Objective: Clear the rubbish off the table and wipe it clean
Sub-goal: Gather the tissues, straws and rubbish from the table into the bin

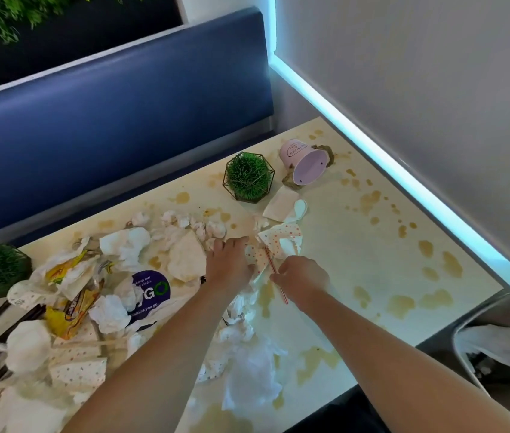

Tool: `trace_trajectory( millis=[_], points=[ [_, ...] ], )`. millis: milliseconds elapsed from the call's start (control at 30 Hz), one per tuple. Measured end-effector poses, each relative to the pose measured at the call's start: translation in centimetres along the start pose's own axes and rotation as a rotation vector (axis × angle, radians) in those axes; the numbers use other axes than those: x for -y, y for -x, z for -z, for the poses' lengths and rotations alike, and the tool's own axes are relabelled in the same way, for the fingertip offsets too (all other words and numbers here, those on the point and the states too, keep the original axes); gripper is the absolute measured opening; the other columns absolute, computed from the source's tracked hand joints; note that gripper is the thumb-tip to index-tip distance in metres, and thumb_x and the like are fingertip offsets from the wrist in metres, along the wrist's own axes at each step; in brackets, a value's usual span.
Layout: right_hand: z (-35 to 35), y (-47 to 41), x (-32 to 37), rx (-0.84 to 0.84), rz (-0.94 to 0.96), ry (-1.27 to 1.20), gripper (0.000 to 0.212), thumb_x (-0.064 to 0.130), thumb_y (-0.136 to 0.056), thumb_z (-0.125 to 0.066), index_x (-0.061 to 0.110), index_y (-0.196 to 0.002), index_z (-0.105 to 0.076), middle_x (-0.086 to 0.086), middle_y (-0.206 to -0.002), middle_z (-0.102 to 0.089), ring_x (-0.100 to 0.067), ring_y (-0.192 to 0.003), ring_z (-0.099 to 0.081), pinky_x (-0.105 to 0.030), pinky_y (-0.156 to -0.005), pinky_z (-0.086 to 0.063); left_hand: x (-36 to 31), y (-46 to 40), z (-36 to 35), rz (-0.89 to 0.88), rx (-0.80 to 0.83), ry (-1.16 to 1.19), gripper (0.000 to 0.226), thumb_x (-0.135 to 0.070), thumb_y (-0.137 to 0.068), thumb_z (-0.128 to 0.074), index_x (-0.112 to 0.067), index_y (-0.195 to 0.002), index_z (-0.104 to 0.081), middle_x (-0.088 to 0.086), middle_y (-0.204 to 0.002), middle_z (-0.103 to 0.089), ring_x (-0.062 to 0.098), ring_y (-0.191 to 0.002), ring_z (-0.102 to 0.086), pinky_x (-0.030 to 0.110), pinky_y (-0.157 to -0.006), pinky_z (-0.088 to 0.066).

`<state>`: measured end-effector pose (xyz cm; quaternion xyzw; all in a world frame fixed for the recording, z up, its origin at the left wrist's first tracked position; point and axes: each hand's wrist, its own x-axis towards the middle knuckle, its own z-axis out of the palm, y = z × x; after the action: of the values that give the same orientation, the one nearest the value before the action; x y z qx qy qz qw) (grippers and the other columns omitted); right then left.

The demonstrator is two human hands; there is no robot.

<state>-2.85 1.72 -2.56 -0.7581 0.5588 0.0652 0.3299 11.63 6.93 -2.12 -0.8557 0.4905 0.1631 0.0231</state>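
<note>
Your counter (pixel 357 254) is splattered with brown stains, and crumpled tissues (pixel 125 245) and wrappers (pixel 69 310) pile up on its left half. A grey bin (pixel 478 310) sits off its right edge. Your left hand (pixel 228 264) presses down on a spotted napkin (pixel 282 235), fingers curled into it, while your right hand (pixel 302 278) pinches a red striped straw (pixel 274 270)
</note>
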Motion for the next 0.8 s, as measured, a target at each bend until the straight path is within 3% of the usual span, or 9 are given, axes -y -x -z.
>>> trace_trajectory(
  millis=[100,200,367,500,633,700,800],
  points=[
    [-0.9,-0.2,-0.1,-0.021,-0.015,0.024,0.015,0.031,-0.086,-0.055,0.024,-0.087,-0.069,0.002,-0.087,-0.069,-0.021,-0.091,-0.064,-0.031,-0.077,-0.051,-0.1,-0.5,-0.2,-0.024,-0.045,0.001,0.067,-0.045,-0.090,-0.058,-0.033,-0.148,-0.027,-0.005,-0.147,-0.039,0.025,-0.134,-0.028,0.040,-0.104,-0.027],
    [-1.2,-0.2,-0.3,-0.069,-0.029,-0.048,0.012,0.030,-0.085,-0.054,0.026,-0.088,-0.065,0.005,-0.091,-0.064,-0.019,-0.087,-0.061,-0.031,-0.075,-0.052,-0.4,-1.2,0.1,-0.076,-0.077,0.036,0.060,-0.044,-0.095,-0.050,-0.038,-0.148,-0.023,-0.006,-0.147,-0.040,0.024,-0.131,-0.029,0.043,-0.103,-0.025],
    [-0.9,0.3,-1.1,-0.107,-0.037,-0.238,0.004,0.032,-0.084,-0.052,0.029,-0.084,-0.055,0.010,-0.085,-0.060,-0.013,-0.068,-0.059,-0.026,-0.053,-0.047,-0.7,-2.9,0.3,-0.050,-0.026,0.056,0.058,-0.035,-0.100,-0.042,-0.038,-0.151,-0.016,-0.002,-0.145,-0.042,0.025,-0.132,-0.029,0.046,-0.106,-0.022],
    [-0.8,0.6,-2.1,-0.196,0.027,-0.354,0.005,0.034,-0.088,-0.054,0.029,-0.086,-0.052,0.011,-0.087,-0.061,-0.012,-0.073,-0.058,-0.033,-0.063,-0.051,-1.1,-4.1,0.0,-0.064,-0.012,0.078,0.060,-0.035,-0.098,-0.049,-0.039,-0.150,-0.020,-0.001,-0.141,-0.042,0.025,-0.131,-0.031,0.044,-0.102,-0.025],
    [0.1,-0.9,-2.2,-0.346,0.052,-0.344,0.007,0.031,-0.095,-0.053,0.026,-0.099,-0.056,0.010,-0.092,-0.058,-0.017,-0.085,-0.057,-0.037,-0.076,-0.050,-1.1,-4.9,-0.1,-0.086,-0.045,0.005,0.047,-0.038,-0.095,-0.052,-0.041,-0.140,-0.039,-0.005,-0.136,-0.046,0.023,-0.125,-0.035,0.041,-0.096,-0.027],
    [0.8,-2.0,-1.9,-0.390,0.065,-0.270,0.012,0.028,-0.098,-0.050,0.023,-0.105,-0.058,0.011,-0.092,-0.059,-0.020,-0.093,-0.053,-0.036,-0.084,-0.040,-1.2,-5.3,0.0,-0.093,-0.074,-0.018,0.037,-0.039,-0.093,-0.054,-0.039,-0.130,-0.048,-0.008,-0.128,-0.052,0.022,-0.120,-0.039,0.039,-0.091,-0.027],
    [1.5,-4.4,-1.5,-0.429,0.055,-0.198,0.017,0.026,-0.100,-0.045,0.023,-0.110,-0.058,0.003,-0.096,-0.068,-0.021,-0.098,-0.050,-0.032,-0.079,-0.022,-1.1,-6.0,0.3,-0.055,-0.082,0.017,0.029,-0.039,-0.090,-0.063,-0.034,-0.118,-0.055,-0.008,-0.118,-0.059,0.020,-0.116,-0.044,0.037,-0.088,-0.026]
  ],
)
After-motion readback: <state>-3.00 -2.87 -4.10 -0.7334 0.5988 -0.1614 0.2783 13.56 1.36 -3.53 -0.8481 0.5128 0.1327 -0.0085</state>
